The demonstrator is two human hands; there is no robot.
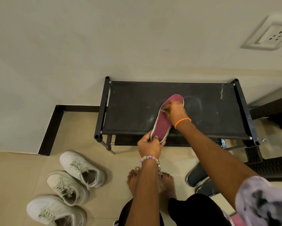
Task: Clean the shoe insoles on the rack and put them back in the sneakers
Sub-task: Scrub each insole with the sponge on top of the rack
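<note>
A maroon insole (163, 124) with a pale edge lies tilted on the black fabric top of the shoe rack (133, 111). My left hand (149, 145) grips its heel end at the rack's front edge. My right hand (175, 111) is over the insole's front half, its fingers curled round a small greenish tool (163, 111) pressed to the surface. Three white sneakers stand on the floor at the lower left: one (81, 168), a second (66, 187) and a third (55, 211).
The rack stands against a cream wall with a socket (275, 36) at the upper right. Dark slippers (198, 176) lie on the floor at the right, my bare feet (133, 178) are below the rack, and dark furniture (271, 165) stands at the far right.
</note>
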